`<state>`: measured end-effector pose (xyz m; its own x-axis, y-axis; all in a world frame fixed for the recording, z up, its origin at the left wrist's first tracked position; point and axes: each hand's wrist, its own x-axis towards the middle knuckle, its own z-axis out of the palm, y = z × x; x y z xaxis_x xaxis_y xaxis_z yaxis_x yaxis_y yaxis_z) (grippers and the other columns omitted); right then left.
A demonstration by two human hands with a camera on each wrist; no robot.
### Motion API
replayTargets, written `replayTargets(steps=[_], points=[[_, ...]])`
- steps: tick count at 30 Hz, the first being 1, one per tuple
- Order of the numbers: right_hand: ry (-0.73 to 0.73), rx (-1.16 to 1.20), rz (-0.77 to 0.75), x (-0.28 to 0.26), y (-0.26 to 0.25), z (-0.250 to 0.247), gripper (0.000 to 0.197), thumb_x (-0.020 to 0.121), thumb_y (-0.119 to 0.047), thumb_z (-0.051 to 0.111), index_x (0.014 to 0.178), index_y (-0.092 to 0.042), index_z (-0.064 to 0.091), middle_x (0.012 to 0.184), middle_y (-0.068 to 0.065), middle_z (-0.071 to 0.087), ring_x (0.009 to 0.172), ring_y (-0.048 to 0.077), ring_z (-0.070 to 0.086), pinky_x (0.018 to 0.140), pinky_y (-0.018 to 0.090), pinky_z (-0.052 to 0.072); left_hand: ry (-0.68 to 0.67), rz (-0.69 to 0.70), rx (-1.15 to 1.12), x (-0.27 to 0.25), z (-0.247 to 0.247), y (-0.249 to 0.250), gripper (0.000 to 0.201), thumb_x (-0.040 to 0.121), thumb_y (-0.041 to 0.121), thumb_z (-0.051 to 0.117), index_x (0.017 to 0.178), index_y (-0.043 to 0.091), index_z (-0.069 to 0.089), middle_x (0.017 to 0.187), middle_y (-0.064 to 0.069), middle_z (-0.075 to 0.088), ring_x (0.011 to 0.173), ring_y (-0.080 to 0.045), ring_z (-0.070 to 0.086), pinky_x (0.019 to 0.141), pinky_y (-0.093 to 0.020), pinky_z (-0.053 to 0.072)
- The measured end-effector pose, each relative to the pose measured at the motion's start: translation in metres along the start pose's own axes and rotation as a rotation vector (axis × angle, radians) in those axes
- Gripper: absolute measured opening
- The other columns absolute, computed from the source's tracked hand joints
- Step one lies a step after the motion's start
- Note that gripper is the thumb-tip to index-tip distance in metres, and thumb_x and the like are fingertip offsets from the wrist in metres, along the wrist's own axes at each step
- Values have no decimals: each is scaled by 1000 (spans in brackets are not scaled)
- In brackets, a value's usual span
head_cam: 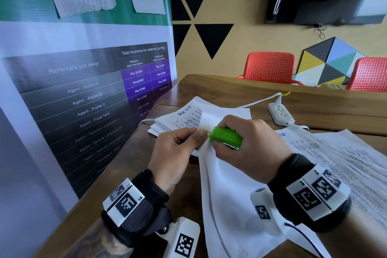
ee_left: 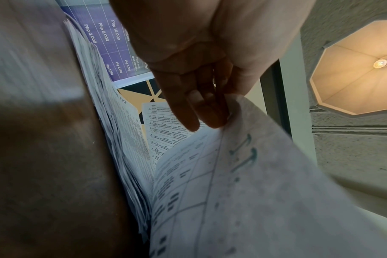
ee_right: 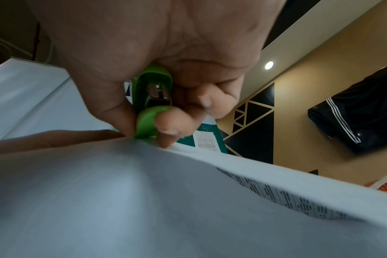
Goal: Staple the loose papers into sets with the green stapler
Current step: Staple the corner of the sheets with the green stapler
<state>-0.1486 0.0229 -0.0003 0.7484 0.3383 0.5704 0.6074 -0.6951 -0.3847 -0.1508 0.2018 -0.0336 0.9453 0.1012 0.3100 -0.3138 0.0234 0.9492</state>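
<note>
On the wooden table [head_cam: 230, 88], right hand [head_cam: 251, 138] grips glossy green stapler [head_cam: 226, 137]; left hand [head_cam: 176, 153] pinches paper [head_cam: 222, 184].

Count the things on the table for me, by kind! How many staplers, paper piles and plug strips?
Green stapler: 1
Paper piles: 3, the held set, the far stack, the right pile
White plug strip: 1
Total: 5
</note>
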Motion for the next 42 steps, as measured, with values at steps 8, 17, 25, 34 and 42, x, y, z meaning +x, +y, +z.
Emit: replayTargets(steps=[8, 17, 25, 34, 42], points=[[-72, 379, 196, 4, 5, 1, 11, 85, -25, 73, 83, -19, 64, 66, 1, 67, 55, 13, 62, 56, 28, 50, -31, 101, 40, 0, -2, 2, 13, 90, 18, 69, 87, 18, 81, 87, 0, 79, 80, -8, 69, 76, -19, 53], [-215, 1090, 509, 11, 12, 12, 16, 77, -21, 66, 71, -6, 65, 67, 21, 58, 50, 25, 43, 47, 31, 29, -97, 161, 71, 2, -6, -7, 22, 95, 20, 67, 88, 2, 77, 90, -29, 68, 80, -17, 57, 77, -34, 47], [-226, 1154, 512, 11, 14, 13, 16, 78, -22, 65, 74, -7, 63, 67, 19, 56, 49, 24, 42, 47, 30, 31, -78, 6, -138, 4, -2, -2, 16, 86, 17, 70, 83, 4, 79, 90, -21, 74, 85, -23, 63, 85, -37, 53], [1, 156, 6, 2, 2, -2, 19, 76, -38, 73, 87, -29, 60, 67, -10, 59, 60, 11, 52, 55, 28, 46, -12, -32, -198, 2, 0, 1, 20, 75, 25, 73, 77, 7, 79, 79, -16, 74, 75, -24, 65, 81, -41, 52], [65, -103, -144, 1, -3, -3, 19, 74, -41, 65, 86, -27, 59, 67, -14, 54, 60, 13, 48, 51, 33, 46, -27, -44, -182, -1, 0, 2, 18, 76, 27, 73, 76, 11, 81, 81, -17, 76, 73, -24, 69, 81, -40, 54]])
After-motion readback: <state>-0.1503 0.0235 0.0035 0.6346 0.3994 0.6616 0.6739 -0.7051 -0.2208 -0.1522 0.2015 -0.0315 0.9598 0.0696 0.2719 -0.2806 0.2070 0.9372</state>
